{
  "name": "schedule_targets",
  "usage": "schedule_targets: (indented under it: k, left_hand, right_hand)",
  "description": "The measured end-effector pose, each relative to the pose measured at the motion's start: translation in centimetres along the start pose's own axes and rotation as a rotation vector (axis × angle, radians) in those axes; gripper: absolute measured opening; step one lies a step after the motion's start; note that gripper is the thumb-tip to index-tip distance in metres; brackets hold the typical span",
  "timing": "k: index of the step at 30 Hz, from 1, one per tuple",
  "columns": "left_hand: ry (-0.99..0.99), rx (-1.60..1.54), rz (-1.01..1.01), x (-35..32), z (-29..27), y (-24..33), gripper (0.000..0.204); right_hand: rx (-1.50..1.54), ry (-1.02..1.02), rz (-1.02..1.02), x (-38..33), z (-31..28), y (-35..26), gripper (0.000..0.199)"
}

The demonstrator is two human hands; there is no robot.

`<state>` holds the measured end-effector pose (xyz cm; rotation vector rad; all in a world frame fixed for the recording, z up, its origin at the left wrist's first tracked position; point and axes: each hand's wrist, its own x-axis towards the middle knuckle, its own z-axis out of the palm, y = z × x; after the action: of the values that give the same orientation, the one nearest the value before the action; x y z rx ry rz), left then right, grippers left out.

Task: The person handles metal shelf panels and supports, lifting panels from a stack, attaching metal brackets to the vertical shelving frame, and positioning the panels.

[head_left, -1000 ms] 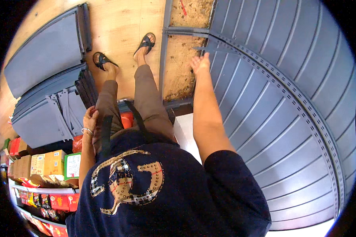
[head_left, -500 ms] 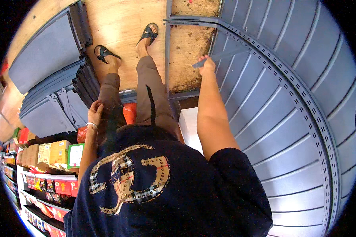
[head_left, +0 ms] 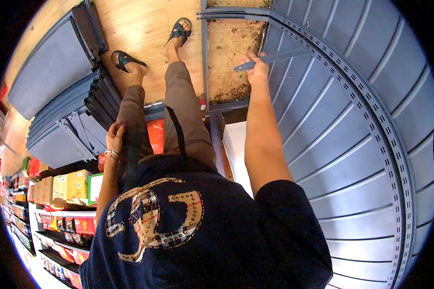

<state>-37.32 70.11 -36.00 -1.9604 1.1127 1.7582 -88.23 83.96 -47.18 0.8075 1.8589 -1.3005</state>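
Note:
My right hand (head_left: 258, 72) is stretched out, with thumb and fingers around a flat grey metal shelf bracket (head_left: 280, 57). One end of the bracket meets the slotted grey upright (head_left: 357, 96) on the right; its other end, with small holes, sticks out past my fingers. Down by my left thigh, my left hand (head_left: 114, 138) has its fingers curled together against the trouser leg. Whether anything is in them is hidden. The grey ribbed back panels (head_left: 318, 144) run along both sides of the upright.
On the left lie stacked grey shelf panels (head_left: 53, 60) and several loose brackets (head_left: 79, 132). Nearer are cardboard boxes (head_left: 72, 185) above shelves of packaged goods (head_left: 82, 225). A grey base frame (head_left: 204, 62) lies on the wooden floor (head_left: 140, 29); a white box (head_left: 236, 144) stands beside my legs.
My right hand's fingers have shifted on the bracket, and more of its length shows. The bracket has moved slightly up in view. My left hand stays by the thigh.

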Motion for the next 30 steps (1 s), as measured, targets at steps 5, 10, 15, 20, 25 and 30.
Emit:
schedule_targets:
  k: [5, 10, 15, 20, 25, 30]
  left_hand:
    - [0.009, -0.055, 0.04, -0.4, 0.5, 1.1, 0.027]
    - [0.047, -0.134, 0.052, 0.1, 0.4, -0.3, 0.025]
    - [0.016, -0.106, 0.043, 1.1, 0.8, 0.1, 0.022]
    - [0.044, -0.122, -0.012, -0.2, 0.9, 0.9, 0.019]
    - [0.102, -0.29, -0.009, -0.7, 0.3, 1.0, 0.017]
    - [0.154, -0.168, 0.176, -2.4, 0.1, 5.7, 0.02]
  right_hand:
    - [0.34, 0.139, -0.036, 0.1, 4.9, -3.2, 0.029]
    - [0.334, 0.205, -0.021, 1.1, 5.7, -2.8, 0.031]
    - [0.211, 0.198, -0.018, 4.7, -1.8, 3.2, 0.036]
    - [-0.171, 0.143, -0.002, -0.1, -5.2, 0.8, 0.037]
    - [-0.141, 0.278, 0.071, -0.2, -1.1, -0.2, 0.037]
    - [-0.026, 0.369, 0.045, 0.6, 1.1, -1.0, 0.03]
